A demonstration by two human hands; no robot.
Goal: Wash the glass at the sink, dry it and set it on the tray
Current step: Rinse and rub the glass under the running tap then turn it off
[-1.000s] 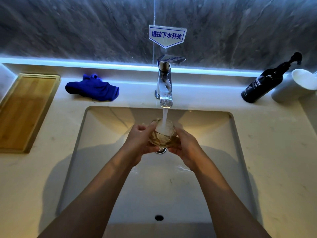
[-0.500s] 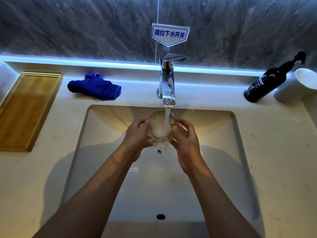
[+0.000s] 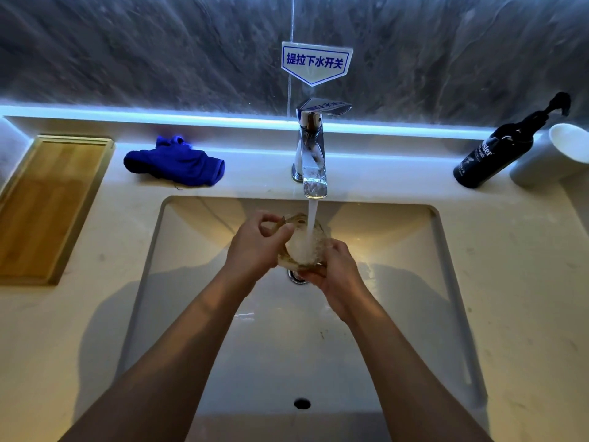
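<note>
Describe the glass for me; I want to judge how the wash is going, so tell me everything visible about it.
The clear, faintly amber-tinted drinking glass is held over the white rectangular sink basin, tilted with its mouth up toward the chrome faucet. The running water stream pours into it and froths white inside. The left hand grips its left side with fingers at the rim; the right hand cups its lower right side. It touches nothing else.
</note>
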